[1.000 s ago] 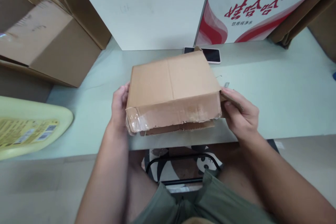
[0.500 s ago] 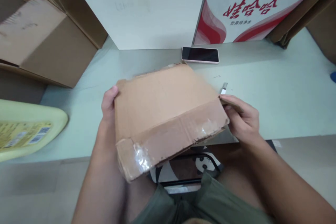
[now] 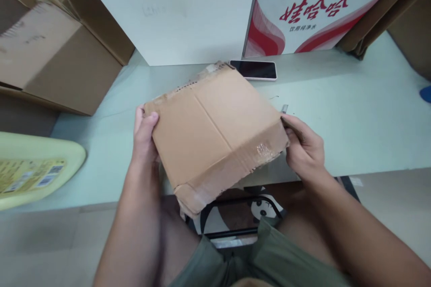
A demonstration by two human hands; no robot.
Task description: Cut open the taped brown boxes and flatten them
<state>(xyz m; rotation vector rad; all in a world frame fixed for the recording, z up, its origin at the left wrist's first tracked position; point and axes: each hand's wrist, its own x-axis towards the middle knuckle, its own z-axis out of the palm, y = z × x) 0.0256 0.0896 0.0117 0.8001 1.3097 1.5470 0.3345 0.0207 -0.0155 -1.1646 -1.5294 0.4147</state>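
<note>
Brown cardboard box (image 3: pixel 215 119) hung tilted over table's (image 3: pixel 350 125) front edge, inside hidden. Left hand (image 3: pixel 144 132) clamped its left corner, thumb (image 3: pixel 154 118) on top; right hand (image 3: pixel 306 143) pinched flap (image 3: pixel 293 126) at right end. Smartphone (image 3: pixel 258 70) lay just beyond, before white panel (image 3: pixel 168 18) and red-and-white drinking-water carton (image 3: pixel 303 38), contents unseen. At left: larger brown carton (image 3: pixel 74 67), flaps raised, and pale yellow bottle (image 3: pixel 40 150).

cardboard carton (image 3: pixel 215 125): 1 | hands (image 3: pixel 144 136) (image 3: pixel 308 145): 2, at carton's sides | phone (image 3: pixel 258 70): 1, beyond carton | yellow container (image 3: pixel 37 166): 1, left of carton | red-printed white box (image 3: pixel 314 15): 1, beyond carton, rightward
</note>
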